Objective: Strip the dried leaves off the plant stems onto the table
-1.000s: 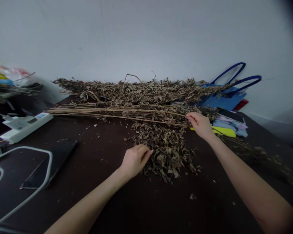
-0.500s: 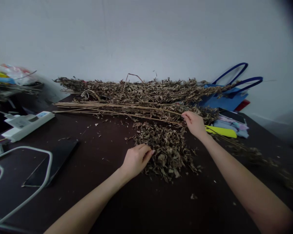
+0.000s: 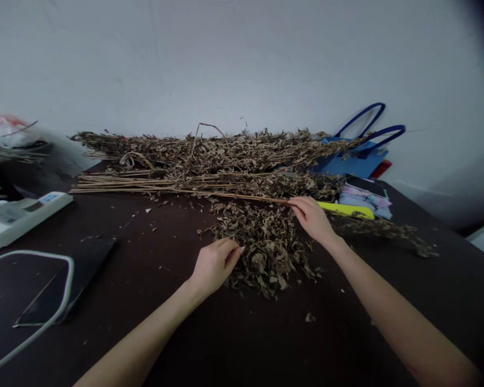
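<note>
My right hand is closed in a pinch around a long, thin dried plant stem. Leftward the stem lies along the front of the bundle; past my hand its leafy end hangs over the table's right side. At the left edge of a heap of crumpled dried leaves is my left hand, thumb and fingers pinched together. Whatever they hold, if anything, is too small to make out. Behind the heap rests a bundle of stripped-looking stems with leafy ends at the right.
More dried leafy branches lie along the wall. To the right are a blue bag, a yellow object and folded cloth with a phone. At left sit a power strip, a white cable and a black tablet-like slab.
The view has turned slightly right. My right hand has come down a little with the stem, whose leafy end has swung up and back. My left hand stays pinched at the heap's edge.
</note>
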The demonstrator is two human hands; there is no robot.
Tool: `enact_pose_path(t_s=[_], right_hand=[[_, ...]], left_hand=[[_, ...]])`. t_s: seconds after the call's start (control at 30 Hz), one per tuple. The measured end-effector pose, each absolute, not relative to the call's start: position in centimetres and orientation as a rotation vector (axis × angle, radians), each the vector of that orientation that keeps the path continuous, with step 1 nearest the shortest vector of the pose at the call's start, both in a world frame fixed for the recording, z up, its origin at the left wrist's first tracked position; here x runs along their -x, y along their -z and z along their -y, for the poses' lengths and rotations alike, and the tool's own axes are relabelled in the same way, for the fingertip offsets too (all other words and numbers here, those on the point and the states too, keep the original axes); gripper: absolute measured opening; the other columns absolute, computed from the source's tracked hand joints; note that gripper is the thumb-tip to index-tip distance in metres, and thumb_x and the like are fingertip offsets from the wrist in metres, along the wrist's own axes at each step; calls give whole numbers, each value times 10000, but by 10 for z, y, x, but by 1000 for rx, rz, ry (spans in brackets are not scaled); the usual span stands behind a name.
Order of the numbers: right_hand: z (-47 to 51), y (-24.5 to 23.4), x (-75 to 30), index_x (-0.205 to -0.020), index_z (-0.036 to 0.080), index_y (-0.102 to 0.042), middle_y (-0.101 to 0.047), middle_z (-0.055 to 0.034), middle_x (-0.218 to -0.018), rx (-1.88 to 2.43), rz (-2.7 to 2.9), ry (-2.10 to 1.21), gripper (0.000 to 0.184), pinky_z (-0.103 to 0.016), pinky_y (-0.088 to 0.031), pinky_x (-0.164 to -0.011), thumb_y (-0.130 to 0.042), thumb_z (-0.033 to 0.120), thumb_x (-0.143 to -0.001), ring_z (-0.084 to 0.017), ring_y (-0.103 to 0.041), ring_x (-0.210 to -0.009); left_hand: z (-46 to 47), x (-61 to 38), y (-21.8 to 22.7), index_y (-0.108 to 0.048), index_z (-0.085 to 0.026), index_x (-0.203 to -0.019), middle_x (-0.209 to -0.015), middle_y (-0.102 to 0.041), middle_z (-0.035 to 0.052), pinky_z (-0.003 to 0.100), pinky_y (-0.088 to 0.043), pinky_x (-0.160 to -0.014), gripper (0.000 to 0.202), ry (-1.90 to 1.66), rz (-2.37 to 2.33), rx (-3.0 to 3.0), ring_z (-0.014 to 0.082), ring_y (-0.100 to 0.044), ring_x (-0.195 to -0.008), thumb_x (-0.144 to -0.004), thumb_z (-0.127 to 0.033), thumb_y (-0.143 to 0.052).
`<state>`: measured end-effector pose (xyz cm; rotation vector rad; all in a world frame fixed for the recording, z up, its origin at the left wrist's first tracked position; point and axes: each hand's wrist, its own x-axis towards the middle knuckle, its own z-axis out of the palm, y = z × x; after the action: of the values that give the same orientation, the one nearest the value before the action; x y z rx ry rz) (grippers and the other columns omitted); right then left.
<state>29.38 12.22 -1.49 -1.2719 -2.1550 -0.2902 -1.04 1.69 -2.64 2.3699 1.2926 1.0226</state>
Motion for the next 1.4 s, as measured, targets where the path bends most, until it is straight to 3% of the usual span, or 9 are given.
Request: enact_pose_path(t_s=[0.23, 0.3, 0.47, 0.63, 0.9, 1.17, 1.4], right_hand=[[-96, 31, -363, -914, 169, -608, -617, -84, -846, 1525, 1679, 437, 222, -350, -465, -689, -413, 254, -849, -217, -565, -756], [-91, 41, -377, -906, 165, -606, -602, -88, -836, 1573, 1585, 468, 221, -364, -465, -700, -418, 255, -831, -225, -560, -761], [-91, 62, -385, -1103, 167, -557, -534, -125, -1116, 1614, 1587, 474, 332, -367, -460, -796, -449, 238, -797, -240, -532, -950], [-94, 70, -387, -1062, 154, -587, -540, -110, -961, 1646, 1632, 482, 310, -367, -459, -763, -467, 233, -787, -212, -537, -774], [-82, 55, -391, -807, 183, -628, -558, -95, -833, 1690, 1673, 608, 184, -415, -358, -792, -493, 308, -817, -275, -461, -890], [-60, 27, -387, -862, 190, -588, -613, -74, -837, 1677, 1741, 625, 176, -368, -367, -754, -450, 298, -853, -246, -541, -822], [-40, 49, -388, -853, 196, -583, -610, -72, -859, 1600, 1809, 601, 153, -368, -400, -754, -463, 289, -849, -234, -540, -810]], left_hand=[[-17, 12, 24, -564, -166, -775, -714, -579, 27, 243, -432, -601, 219, -1050, -1300, -2355, 127, -539, -638, -897, -279, -423], [-17, 12, 25, -565, -169, -776, -714, -579, 26, 243, -434, -601, 211, -1050, -1300, -2356, 127, -540, -635, -895, -276, -428], [-17, 12, 28, -568, -165, -795, -724, -581, 29, 243, -439, -605, 188, -1053, -1285, -2374, 127, -544, -644, -890, -264, -439], [-18, 12, 27, -572, -166, -789, -708, -580, 26, 235, -441, -583, 197, -1057, -1282, -2386, 123, -543, -623, -888, -270, -438], [-18, 13, 24, -585, -169, -790, -714, -585, 31, 238, -436, -590, 205, -1046, -1312, -2381, 127, -541, -619, -886, -269, -434], [-21, 18, 20, -575, -166, -762, -714, -584, 32, 236, -416, -601, 199, -1090, -1363, -2318, 132, -535, -634, -879, -264, -447], [-25, 22, 20, -578, -164, -751, -705, -600, 33, 235, -410, -585, 187, -1123, -1398, -2300, 131, -535, -631, -869, -250, -461]])
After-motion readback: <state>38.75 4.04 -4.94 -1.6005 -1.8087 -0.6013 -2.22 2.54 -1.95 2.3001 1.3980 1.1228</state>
